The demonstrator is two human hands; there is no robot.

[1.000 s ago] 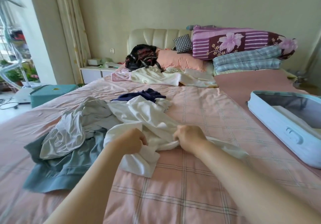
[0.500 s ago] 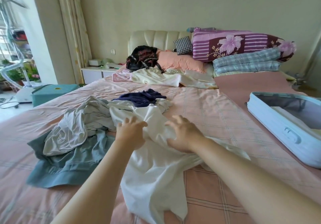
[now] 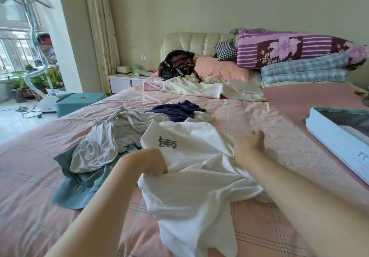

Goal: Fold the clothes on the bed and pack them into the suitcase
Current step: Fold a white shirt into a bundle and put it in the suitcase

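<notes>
Bunched a second earlier, the white T-shirt (image 3: 196,158) now lay logo-up on the bed (image 3: 249,117), near me; my left grip (image 3: 157,164) pinched its edge, my right grip (image 3: 249,147) spread flat, ready for folding.

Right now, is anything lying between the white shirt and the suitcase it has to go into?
Nothing visible does. The shirt, gripped by the left hand, lies mid-bed; the open suitcase sits to its right, with only bare sheet between. The other clothes lie left of and behind the shirt.
</notes>
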